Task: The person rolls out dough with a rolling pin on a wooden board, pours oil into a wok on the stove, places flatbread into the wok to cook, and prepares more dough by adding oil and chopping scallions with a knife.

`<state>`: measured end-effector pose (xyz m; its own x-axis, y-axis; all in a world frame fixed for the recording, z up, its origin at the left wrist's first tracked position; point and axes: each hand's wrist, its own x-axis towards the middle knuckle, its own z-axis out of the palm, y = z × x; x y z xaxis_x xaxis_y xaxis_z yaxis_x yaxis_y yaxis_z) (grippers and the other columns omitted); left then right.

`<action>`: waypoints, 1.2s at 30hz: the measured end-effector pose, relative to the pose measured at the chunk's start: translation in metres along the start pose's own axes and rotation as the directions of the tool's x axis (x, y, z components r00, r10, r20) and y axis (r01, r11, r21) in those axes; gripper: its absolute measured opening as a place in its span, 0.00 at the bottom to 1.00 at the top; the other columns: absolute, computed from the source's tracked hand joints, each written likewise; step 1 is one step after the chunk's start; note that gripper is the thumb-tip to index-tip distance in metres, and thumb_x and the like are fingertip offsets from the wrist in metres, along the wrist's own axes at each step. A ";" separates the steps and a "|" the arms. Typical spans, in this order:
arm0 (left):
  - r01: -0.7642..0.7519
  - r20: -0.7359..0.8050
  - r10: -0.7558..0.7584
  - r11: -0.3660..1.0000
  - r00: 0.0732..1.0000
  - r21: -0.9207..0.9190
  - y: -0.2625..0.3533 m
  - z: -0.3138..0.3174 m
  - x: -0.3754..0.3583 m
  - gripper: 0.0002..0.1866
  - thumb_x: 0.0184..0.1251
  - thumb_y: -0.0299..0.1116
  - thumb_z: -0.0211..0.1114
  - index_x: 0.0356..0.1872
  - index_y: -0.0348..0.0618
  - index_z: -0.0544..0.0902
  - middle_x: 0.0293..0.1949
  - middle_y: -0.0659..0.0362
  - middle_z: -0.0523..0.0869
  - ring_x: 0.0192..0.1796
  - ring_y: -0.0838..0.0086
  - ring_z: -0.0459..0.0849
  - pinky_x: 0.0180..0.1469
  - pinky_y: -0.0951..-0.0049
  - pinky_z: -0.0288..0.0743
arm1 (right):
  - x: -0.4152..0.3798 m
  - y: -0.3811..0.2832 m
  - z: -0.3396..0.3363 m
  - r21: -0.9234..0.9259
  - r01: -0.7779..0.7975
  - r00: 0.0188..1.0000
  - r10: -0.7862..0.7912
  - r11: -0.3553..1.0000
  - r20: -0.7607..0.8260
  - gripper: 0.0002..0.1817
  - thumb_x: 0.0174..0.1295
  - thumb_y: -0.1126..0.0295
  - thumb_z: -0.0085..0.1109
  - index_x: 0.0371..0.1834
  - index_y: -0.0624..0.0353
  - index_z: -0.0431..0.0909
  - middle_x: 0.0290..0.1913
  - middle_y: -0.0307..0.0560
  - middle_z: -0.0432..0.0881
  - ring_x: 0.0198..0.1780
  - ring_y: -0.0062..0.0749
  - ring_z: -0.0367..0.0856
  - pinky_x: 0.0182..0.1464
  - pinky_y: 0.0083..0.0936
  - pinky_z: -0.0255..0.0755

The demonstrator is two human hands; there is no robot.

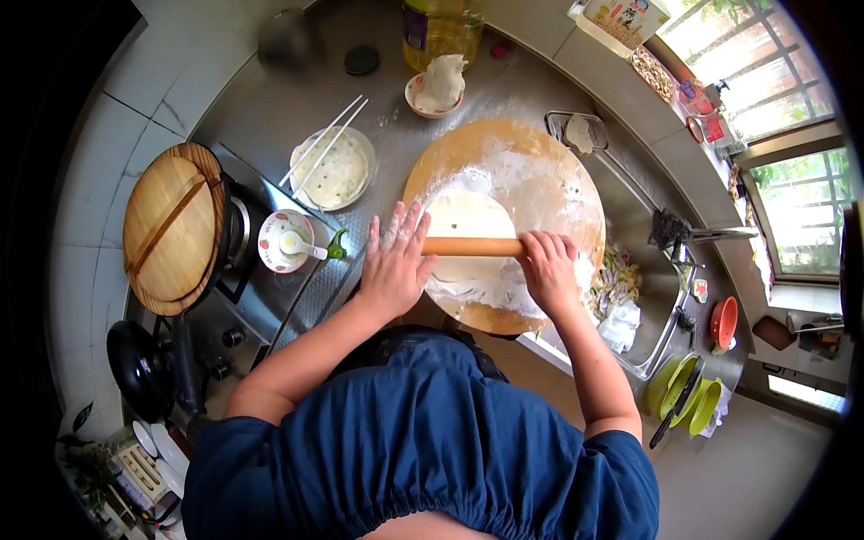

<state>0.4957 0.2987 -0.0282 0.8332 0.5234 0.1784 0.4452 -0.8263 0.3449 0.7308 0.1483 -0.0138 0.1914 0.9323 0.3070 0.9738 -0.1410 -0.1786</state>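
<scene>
A wooden rolling pin lies across a flat, pale sheet of dough on a round, floured board. My left hand rests over the pin's left end, its floury fingers stretched out and spread. At the opposite end, the fingers of my right hand curl over the pin. Beyond the board stands a small bowl with a white, crumpled bag in it. To the left is a bowl of pale, green-flecked mixture, with chopsticks laid across it.
Left of me are a patterned bowl with a white spoon, a green pepper and a wood-lidded pan on the stove. An oil bottle stands at the back. On the right, the sink holds vegetable scraps.
</scene>
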 end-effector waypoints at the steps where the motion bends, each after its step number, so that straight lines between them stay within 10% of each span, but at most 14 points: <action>1: 0.052 -0.026 -0.051 0.998 0.998 0.042 -0.006 0.012 0.010 0.33 0.69 0.45 0.53 0.71 0.40 0.60 0.73 0.49 0.58 0.76 0.53 0.52 0.73 0.42 0.41 | 0.011 0.009 0.009 0.061 0.016 0.994 -0.023 0.998 0.105 0.17 0.59 0.67 0.60 0.51 0.55 0.74 0.53 0.44 0.77 0.57 0.37 0.73 0.61 0.39 0.58; 3: 0.090 0.003 -0.090 0.996 0.996 0.023 -0.018 0.035 0.029 0.33 0.70 0.43 0.52 0.72 0.40 0.58 0.74 0.48 0.57 0.76 0.52 0.51 0.73 0.42 0.37 | 0.019 0.022 0.037 0.063 -0.009 0.954 -0.010 0.998 0.298 0.26 0.64 0.55 0.53 0.61 0.57 0.69 0.70 0.51 0.64 0.72 0.41 0.60 0.71 0.47 0.48; 8: 0.147 -0.076 -0.136 0.975 0.988 0.167 -0.045 0.044 0.095 0.32 0.69 0.45 0.54 0.73 0.52 0.60 0.74 0.50 0.57 0.76 0.52 0.51 0.71 0.35 0.42 | 0.087 0.033 0.068 -0.165 -0.174 0.956 0.207 0.971 0.207 0.40 0.65 0.43 0.45 0.76 0.52 0.52 0.77 0.50 0.49 0.78 0.42 0.45 0.74 0.57 0.35; 20: 0.223 -0.335 -0.130 0.941 0.933 0.256 -0.085 0.046 0.180 0.25 0.69 0.41 0.54 0.67 0.53 0.69 0.70 0.53 0.65 0.75 0.54 0.54 0.72 0.40 0.45 | 0.179 0.092 0.106 0.046 -0.421 0.904 0.415 0.906 0.101 0.28 0.70 0.49 0.40 0.67 0.52 0.68 0.74 0.51 0.58 0.76 0.44 0.50 0.73 0.58 0.38; 27: 0.176 -0.154 -0.159 0.978 0.975 0.109 -0.053 0.036 0.139 0.28 0.71 0.45 0.52 0.71 0.54 0.64 0.73 0.52 0.59 0.76 0.53 0.52 0.72 0.40 0.43 | 0.133 0.066 0.066 -0.088 0.085 0.979 -0.066 0.993 0.193 0.32 0.69 0.45 0.40 0.71 0.49 0.63 0.76 0.51 0.54 0.78 0.42 0.47 0.74 0.56 0.36; 33: 0.235 -0.141 -0.204 0.940 0.969 0.249 -0.075 0.051 0.165 0.28 0.71 0.47 0.50 0.71 0.56 0.64 0.74 0.53 0.58 0.76 0.54 0.51 0.72 0.40 0.42 | 0.167 0.063 0.090 -0.201 -0.015 0.978 0.056 0.979 0.199 0.39 0.65 0.37 0.38 0.74 0.48 0.58 0.78 0.48 0.49 0.78 0.42 0.44 0.74 0.56 0.36; 36: 0.228 -0.115 -0.205 0.940 0.972 0.253 -0.081 0.047 0.181 0.28 0.71 0.46 0.51 0.70 0.56 0.64 0.73 0.53 0.58 0.76 0.54 0.51 0.73 0.41 0.42 | 0.174 0.083 0.092 0.076 0.012 0.986 -0.024 0.997 0.162 0.34 0.65 0.42 0.47 0.68 0.51 0.66 0.74 0.49 0.57 0.76 0.44 0.50 0.74 0.53 0.42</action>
<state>0.6256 0.4507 -0.0673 0.6809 0.7020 0.2085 0.6916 -0.7101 0.1322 0.8336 0.3296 -0.0616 0.1455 0.9770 0.1556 0.9637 -0.1044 -0.2457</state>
